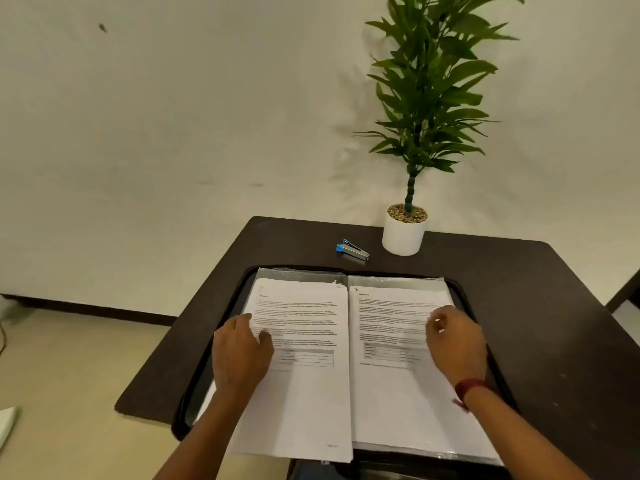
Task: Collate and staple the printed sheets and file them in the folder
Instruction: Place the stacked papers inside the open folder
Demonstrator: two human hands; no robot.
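Note:
A black folder (465,299) lies open on the dark table, with clear plastic sleeves on both halves. One set of printed sheets (304,393) lies on the left half, its lower edge overhanging the table's front. My left hand (239,355) holds this set at its left edge, thumb on top of the text. A second set of printed sheets (391,393) lies on the right half. My right hand (455,341) has its fingers curled at this set's right edge. A blue and silver stapler (352,250) lies behind the folder, apart from both hands.
A potted plant in a white pot (403,235) stands at the back of the dark table (554,306), just right of the stapler. A plain wall rises behind. The table's left edge drops to a beige floor (69,358).

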